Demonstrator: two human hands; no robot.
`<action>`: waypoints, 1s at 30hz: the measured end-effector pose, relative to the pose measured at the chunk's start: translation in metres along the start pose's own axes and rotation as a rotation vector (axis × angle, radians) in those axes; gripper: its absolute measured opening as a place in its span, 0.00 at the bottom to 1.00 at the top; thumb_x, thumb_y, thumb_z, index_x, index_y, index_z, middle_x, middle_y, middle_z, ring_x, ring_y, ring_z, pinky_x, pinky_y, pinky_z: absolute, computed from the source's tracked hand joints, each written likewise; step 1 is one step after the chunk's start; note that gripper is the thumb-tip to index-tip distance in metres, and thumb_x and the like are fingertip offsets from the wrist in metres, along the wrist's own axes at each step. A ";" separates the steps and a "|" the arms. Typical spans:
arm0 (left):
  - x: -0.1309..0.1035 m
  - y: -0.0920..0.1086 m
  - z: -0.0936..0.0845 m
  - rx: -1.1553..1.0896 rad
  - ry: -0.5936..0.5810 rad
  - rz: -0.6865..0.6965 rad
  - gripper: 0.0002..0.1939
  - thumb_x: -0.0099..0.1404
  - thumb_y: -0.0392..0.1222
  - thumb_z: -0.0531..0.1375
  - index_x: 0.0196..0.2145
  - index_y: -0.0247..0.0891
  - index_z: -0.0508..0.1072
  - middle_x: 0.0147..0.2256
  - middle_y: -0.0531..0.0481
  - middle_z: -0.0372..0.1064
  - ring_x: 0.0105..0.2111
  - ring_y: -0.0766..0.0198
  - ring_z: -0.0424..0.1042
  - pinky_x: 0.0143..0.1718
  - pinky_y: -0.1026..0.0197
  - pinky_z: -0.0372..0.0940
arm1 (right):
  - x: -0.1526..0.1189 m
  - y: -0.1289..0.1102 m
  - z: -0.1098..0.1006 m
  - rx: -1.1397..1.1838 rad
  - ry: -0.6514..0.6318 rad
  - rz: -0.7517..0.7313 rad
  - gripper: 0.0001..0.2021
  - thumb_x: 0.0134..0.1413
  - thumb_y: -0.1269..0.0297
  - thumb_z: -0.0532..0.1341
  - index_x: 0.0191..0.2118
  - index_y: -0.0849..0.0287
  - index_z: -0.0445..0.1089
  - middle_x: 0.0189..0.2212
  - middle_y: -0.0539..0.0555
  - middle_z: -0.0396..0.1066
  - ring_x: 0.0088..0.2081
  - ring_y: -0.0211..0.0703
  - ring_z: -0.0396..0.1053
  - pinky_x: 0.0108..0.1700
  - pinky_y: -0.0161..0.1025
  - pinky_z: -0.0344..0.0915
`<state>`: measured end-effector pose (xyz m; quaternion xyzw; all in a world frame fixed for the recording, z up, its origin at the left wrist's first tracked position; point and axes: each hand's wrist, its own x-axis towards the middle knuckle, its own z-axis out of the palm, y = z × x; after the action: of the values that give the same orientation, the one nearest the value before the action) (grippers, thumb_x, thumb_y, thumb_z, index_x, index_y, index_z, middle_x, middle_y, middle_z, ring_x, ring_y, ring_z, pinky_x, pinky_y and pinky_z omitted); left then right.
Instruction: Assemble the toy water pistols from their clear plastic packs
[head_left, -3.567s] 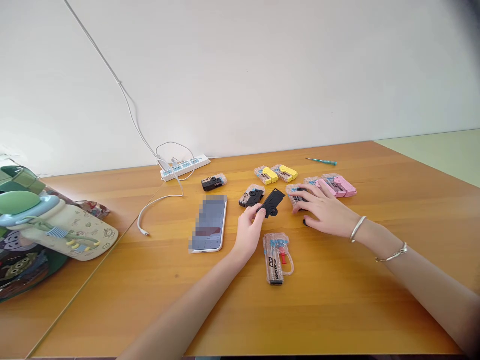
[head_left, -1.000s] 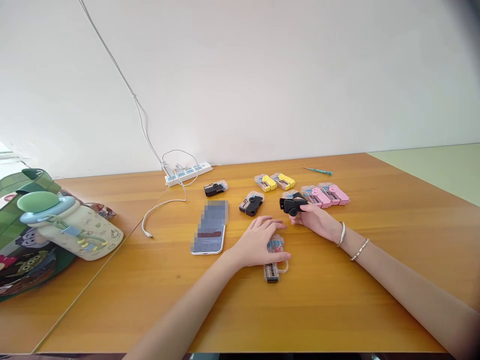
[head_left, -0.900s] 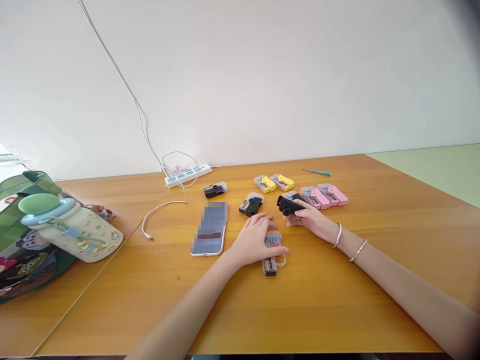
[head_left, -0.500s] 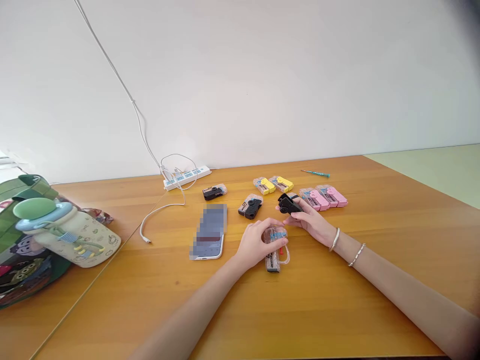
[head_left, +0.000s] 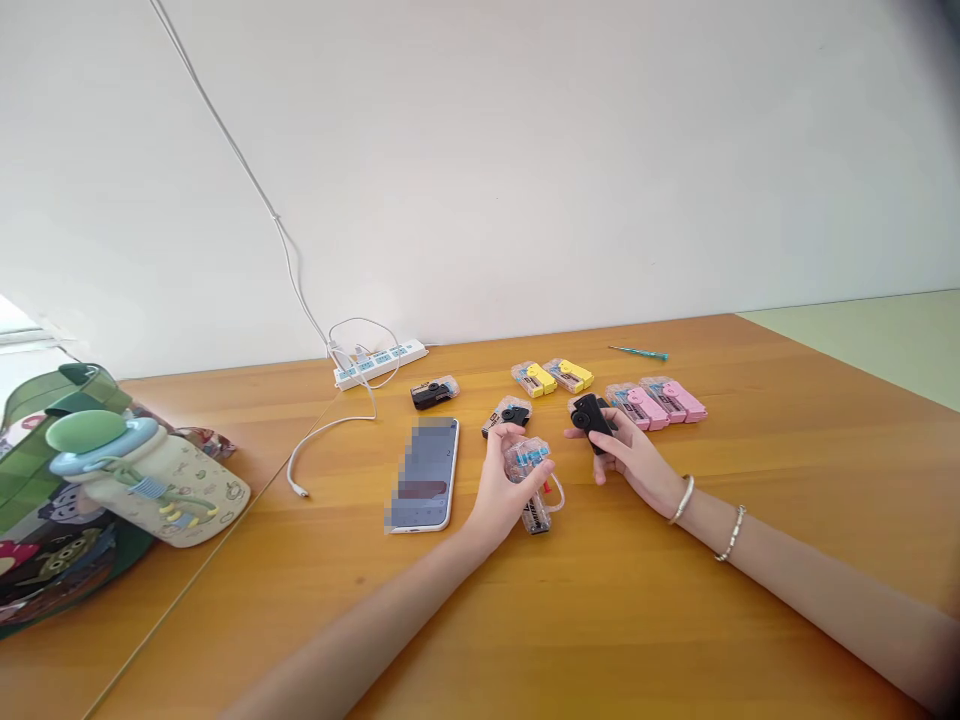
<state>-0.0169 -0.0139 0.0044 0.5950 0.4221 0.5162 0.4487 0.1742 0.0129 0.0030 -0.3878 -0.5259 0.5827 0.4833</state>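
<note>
My left hand (head_left: 510,490) is closed around a clear toy water gun (head_left: 536,518) with dark lettering, a blue part inside, a red trigger and a clear loop guard. It is tilted just above or on the table; I cannot tell which. To the right, my right hand (head_left: 637,455) pinches a black plastic casing piece (head_left: 591,420) with a round boss on it. The two parts are apart. Beyond my left fingers lies a black and clear folded water gun (head_left: 513,412), partly covered by the hand. A clear piece shows behind the black casing, mostly hidden.
Yellow folded water guns (head_left: 535,379) and pink ones (head_left: 646,408) lie behind my hands. Another black one (head_left: 435,393) is farther left. A screwdriver (head_left: 641,352), phone (head_left: 435,475), power strip (head_left: 386,362), white cable (head_left: 330,424), bottle (head_left: 187,490) and bag (head_left: 30,420) are around.
My left hand has lifted and tilted the clear water gun, shifting it slightly left. My right hand has turned the black casing more upright and moved it away from the left hand.
</note>
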 end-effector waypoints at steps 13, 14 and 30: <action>-0.001 0.006 0.001 -0.101 0.071 -0.030 0.09 0.62 0.45 0.56 0.35 0.41 0.59 0.31 0.55 0.60 0.28 0.70 0.64 0.32 0.67 0.62 | -0.022 -0.001 0.015 -0.173 -0.206 -0.017 0.15 0.58 0.54 0.53 0.47 0.54 0.52 0.38 0.52 0.68 0.19 0.32 0.63 0.27 0.39 0.61; -0.002 0.005 0.001 -0.098 0.076 -0.028 0.08 0.63 0.45 0.55 0.35 0.41 0.58 0.31 0.55 0.60 0.29 0.70 0.64 0.33 0.67 0.62 | -0.027 0.000 0.020 -0.192 -0.220 0.002 0.15 0.59 0.54 0.52 0.47 0.54 0.51 0.35 0.51 0.67 0.19 0.32 0.63 0.27 0.38 0.60; -0.005 0.008 0.000 0.281 0.040 -0.058 0.07 0.64 0.47 0.52 0.37 0.43 0.62 0.29 0.54 0.69 0.27 0.66 0.68 0.31 0.65 0.60 | -0.047 0.000 0.029 -0.402 -0.320 0.144 0.16 0.59 0.50 0.49 0.48 0.53 0.52 0.25 0.45 0.55 0.24 0.34 0.51 0.26 0.34 0.53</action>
<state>-0.0172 -0.0207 0.0106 0.6290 0.5163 0.4505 0.3672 0.1568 -0.0401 0.0046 -0.4152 -0.6720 0.5533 0.2645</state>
